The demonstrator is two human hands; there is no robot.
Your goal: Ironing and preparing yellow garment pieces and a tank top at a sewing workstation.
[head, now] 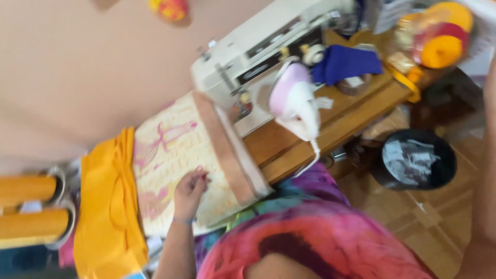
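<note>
Blurred left hand [190,190] seemingly presses the printed cloth [181,155].

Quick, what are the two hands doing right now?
Left hand: resting on the patterned cloth, holding nothing.
Right hand: not in view.

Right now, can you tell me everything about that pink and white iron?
The iron has a pale pink top and a white body that looks like plastic. It stands tipped up on the wooden table, just in front of the cream sewing machine and beside a folded blue cloth. A white cord runs from its lower end down over the table's edge. No hand touches it; the one hand in view rests on the printed cloth nearby. The picture is blurred, so its buttons cannot be made out.
</note>
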